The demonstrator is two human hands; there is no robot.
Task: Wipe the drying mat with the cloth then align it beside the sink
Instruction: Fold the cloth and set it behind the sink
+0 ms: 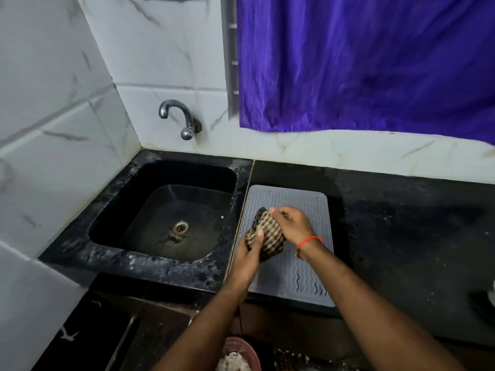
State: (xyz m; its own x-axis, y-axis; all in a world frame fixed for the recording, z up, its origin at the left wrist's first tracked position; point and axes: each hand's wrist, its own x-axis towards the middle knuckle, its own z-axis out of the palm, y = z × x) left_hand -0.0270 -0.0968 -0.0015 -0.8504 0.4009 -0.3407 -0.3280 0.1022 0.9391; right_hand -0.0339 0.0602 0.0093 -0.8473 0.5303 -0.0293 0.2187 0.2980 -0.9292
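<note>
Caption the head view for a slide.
Both hands, left and right, hold the cloth over the mat beside the sink.

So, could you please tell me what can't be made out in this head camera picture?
- Drying mat: its middle is hidden under the cloth and both hands.
- Left hand: fingers hidden under the cloth.
- Right hand: fingertips buried in the cloth.
- Pink bowl: cut off by the bottom edge; contents unclear.
- White object: cut off by the right edge.
</note>
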